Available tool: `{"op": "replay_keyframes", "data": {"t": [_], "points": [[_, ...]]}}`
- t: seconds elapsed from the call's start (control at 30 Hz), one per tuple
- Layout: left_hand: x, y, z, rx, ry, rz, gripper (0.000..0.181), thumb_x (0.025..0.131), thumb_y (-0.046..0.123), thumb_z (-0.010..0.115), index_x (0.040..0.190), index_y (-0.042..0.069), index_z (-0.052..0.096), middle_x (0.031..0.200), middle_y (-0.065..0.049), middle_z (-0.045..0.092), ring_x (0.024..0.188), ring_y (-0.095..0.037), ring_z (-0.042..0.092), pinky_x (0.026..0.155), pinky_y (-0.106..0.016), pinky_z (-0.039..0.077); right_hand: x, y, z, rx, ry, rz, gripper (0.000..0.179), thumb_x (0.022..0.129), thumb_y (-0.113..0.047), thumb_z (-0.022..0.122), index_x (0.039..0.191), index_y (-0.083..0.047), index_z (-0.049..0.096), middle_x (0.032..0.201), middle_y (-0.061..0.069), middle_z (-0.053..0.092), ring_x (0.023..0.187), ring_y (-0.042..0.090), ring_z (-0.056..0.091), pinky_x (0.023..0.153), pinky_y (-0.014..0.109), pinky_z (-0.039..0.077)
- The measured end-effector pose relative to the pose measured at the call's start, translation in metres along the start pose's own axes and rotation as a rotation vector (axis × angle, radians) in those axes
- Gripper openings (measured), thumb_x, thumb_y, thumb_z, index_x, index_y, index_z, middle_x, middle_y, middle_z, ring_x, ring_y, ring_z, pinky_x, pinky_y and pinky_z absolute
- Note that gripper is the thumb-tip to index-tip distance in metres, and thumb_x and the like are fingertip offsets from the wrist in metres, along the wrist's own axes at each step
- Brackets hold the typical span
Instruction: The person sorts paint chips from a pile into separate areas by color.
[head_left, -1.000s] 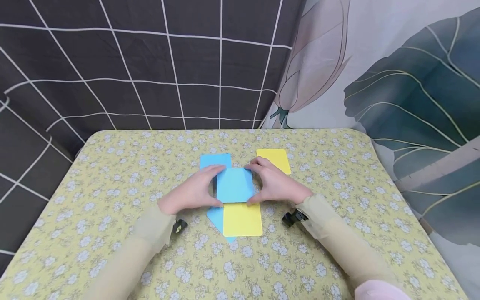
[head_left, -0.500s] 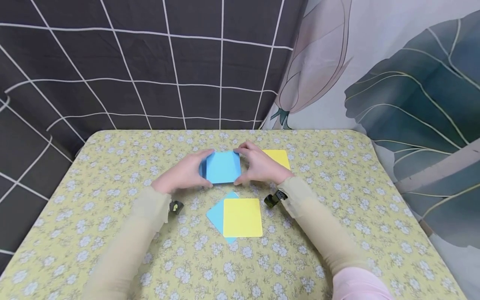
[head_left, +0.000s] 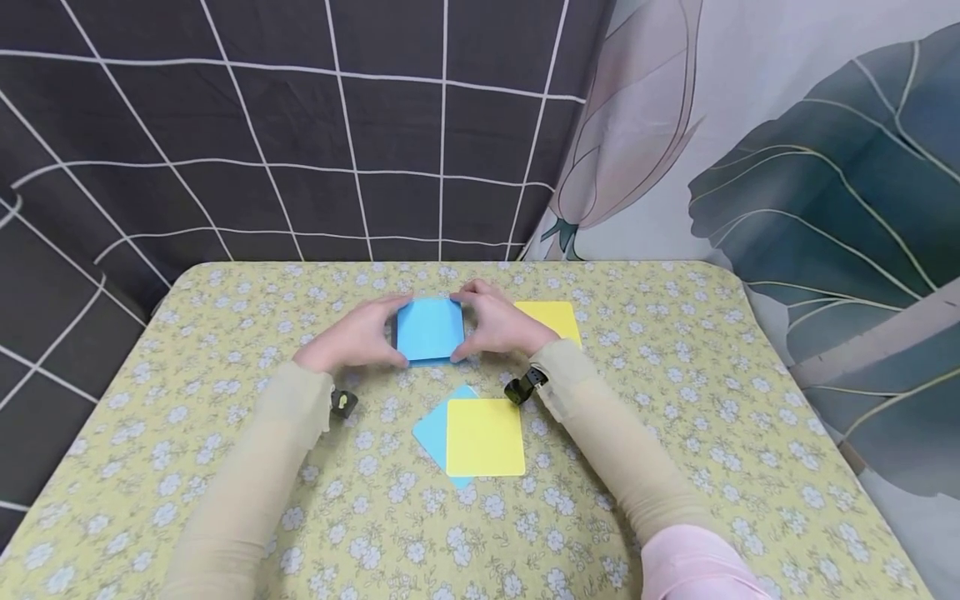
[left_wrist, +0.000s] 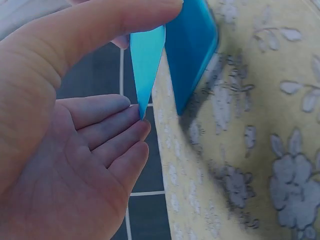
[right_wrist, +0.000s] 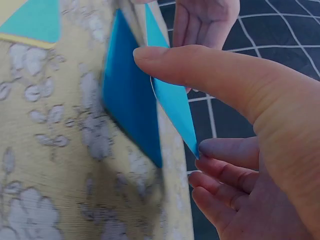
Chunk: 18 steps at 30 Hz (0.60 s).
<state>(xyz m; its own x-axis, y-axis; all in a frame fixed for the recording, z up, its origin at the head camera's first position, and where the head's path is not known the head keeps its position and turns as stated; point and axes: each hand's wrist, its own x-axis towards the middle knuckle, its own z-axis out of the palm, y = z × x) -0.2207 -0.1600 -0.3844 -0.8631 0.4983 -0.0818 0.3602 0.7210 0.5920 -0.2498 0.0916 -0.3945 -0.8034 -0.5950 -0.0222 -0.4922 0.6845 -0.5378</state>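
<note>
Both hands hold a thin blue square card (head_left: 430, 329) level between them, toward the far side of the table. My left hand (head_left: 362, 335) pinches its left edge between thumb and fingertips; my right hand (head_left: 498, 323) does the same on the right edge. Directly beneath, and apart from it by a small gap, a second blue square card (left_wrist: 194, 50) lies on the cloth, mostly hidden in the head view. Nearer to me, a yellow square card (head_left: 486, 437) overlaps another blue card (head_left: 432, 433) turned cornerwise.
Behind the right hand lies another yellow card (head_left: 552, 318), partly covered by the hand. A flowered yellow cloth (head_left: 187, 433) covers the table. Dark gridded fabric (head_left: 390, 125) hangs behind the far edge, and a patterned curtain (head_left: 795, 208) hangs at the right.
Both hands have carried the blue card away from above the near yellow card, farther back and left, until it hangs over the far blue card. The cards on the cloth have stayed put.
</note>
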Motion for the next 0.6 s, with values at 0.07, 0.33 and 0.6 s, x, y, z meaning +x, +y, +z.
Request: {"op": "replay_keyframes", "data": {"t": [0.07, 0.33, 0.6], "points": [[-0.001, -0.002, 0.002, -0.006, -0.008, -0.002, 0.109, 0.066, 0.013, 0.091, 0.154, -0.008, 0.032, 0.157, -0.025, 0.036, 0.141, -0.043, 0.037, 0.117, -0.052, 0.03, 0.0, 0.001, 0.003, 0.013, -0.014, 0.011, 0.1, 0.067, -0.035, 0.096, 0.148, 0.002, 0.05, 0.136, 0.013, 0.045, 0.12, 0.026, 0.045, 0.103, 0.036, 0.044], [0.002, -0.008, 0.01, 0.01, -0.037, 0.006, 0.105, 0.067, 0.015, 0.091, 0.152, -0.01, 0.035, 0.155, -0.026, 0.039, 0.141, -0.043, 0.038, 0.118, -0.051, 0.03, -0.001, 0.005, 0.011, 0.015, -0.031, 0.026, 0.1, 0.067, -0.035, 0.095, 0.148, 0.002, 0.05, 0.134, 0.013, 0.047, 0.12, 0.026, 0.047, 0.104, 0.033, 0.044], [0.004, -0.01, 0.012, -0.002, -0.054, -0.011, 0.105, 0.069, 0.016, 0.088, 0.154, -0.009, 0.033, 0.157, -0.025, 0.036, 0.142, -0.041, 0.036, 0.118, -0.049, 0.03, 0.0, 0.008, 0.016, -0.019, -0.031, 0.037, 0.1, 0.067, -0.038, 0.095, 0.147, 0.001, 0.05, 0.134, 0.011, 0.047, 0.12, 0.025, 0.046, 0.104, 0.034, 0.043]]}}
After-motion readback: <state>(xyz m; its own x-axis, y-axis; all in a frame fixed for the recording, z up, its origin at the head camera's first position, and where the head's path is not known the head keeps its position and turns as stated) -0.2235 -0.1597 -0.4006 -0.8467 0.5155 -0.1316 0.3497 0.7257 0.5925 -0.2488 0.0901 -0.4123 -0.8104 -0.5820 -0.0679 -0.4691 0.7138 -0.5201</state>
